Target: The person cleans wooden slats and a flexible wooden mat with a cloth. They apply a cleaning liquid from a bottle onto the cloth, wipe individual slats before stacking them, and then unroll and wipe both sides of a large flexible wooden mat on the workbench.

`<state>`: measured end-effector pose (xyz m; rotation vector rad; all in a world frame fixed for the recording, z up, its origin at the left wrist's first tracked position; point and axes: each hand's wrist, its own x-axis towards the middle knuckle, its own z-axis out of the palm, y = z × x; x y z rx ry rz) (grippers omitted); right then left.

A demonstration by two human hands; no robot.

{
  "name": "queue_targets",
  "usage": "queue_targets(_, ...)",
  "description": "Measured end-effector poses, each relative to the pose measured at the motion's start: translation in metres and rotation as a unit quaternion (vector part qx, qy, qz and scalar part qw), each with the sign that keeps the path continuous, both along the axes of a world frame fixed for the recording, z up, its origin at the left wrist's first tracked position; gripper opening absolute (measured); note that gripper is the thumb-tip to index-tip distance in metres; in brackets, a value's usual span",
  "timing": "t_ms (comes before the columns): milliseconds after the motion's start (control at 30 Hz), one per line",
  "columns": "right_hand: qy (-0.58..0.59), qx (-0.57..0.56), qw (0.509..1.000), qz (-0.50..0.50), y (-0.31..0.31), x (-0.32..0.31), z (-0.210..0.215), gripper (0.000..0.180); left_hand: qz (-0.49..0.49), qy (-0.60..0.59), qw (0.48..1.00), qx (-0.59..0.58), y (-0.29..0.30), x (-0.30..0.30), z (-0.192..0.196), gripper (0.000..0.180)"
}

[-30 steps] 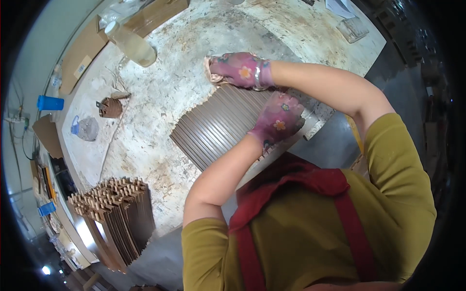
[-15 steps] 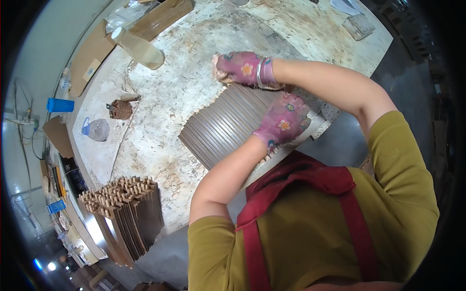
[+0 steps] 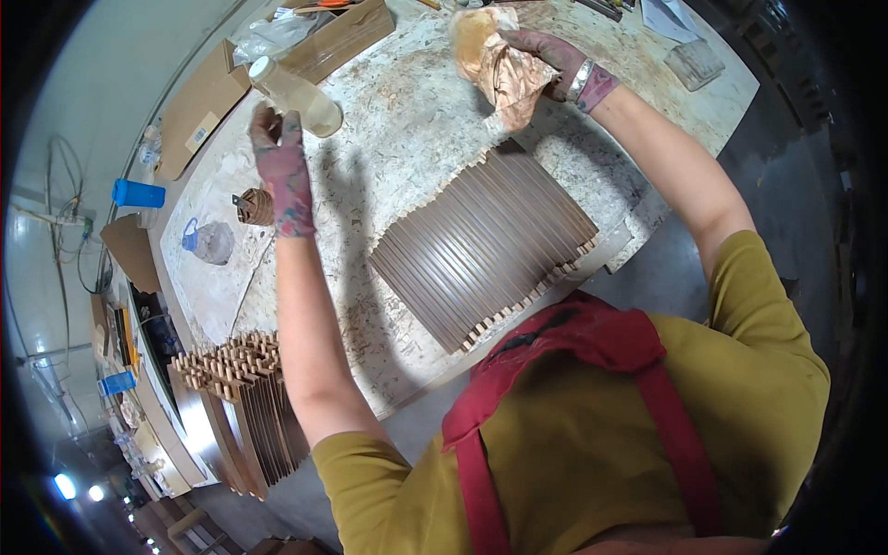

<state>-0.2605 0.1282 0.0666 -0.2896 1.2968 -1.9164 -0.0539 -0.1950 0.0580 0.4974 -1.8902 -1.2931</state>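
Observation:
My left hand [image 3: 285, 171], in a pink patterned glove, is held out over the far left of the table with its fingers apart. Just beyond it a bottle of cloudy liquid with a white cap [image 3: 301, 100] lies tilted in view; I cannot tell whether they touch. My right hand [image 3: 566, 72], gloved alike, grips a crumpled, stained rag [image 3: 511, 79] above the table's far side. Between my arms lies a row of dark brown slats [image 3: 486, 245], packed side by side, with small wooden pegs along their near ends.
More pegged slats [image 3: 264, 416] stand bundled at the table's left edge. On the white, stained table [image 3: 370, 157] are a clear jug [image 3: 213, 242], a coiled brown piece [image 3: 253, 207], a cardboard box [image 3: 356, 37] and a wrapped block [image 3: 694, 65].
Both hands have left the slats. My left hand has swung far left toward the bottle; my right hand has moved away to the far side, lifting the rag into plain view.

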Motion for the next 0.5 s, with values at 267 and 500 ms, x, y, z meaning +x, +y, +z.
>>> queue_targets(267, -0.038, -0.031, 0.999, -0.012, -0.064, -0.011, -0.004, 0.027, -0.053, -0.049, 0.996, 0.061, -0.067, -0.069, -0.034, 0.093)
queue_targets(500, -0.108, -0.071, 0.989, -0.077, -0.114, 0.002, -0.012, 0.035, 0.032, -0.123, 0.952, -0.277, -0.019, -0.100, -0.043, 0.065)
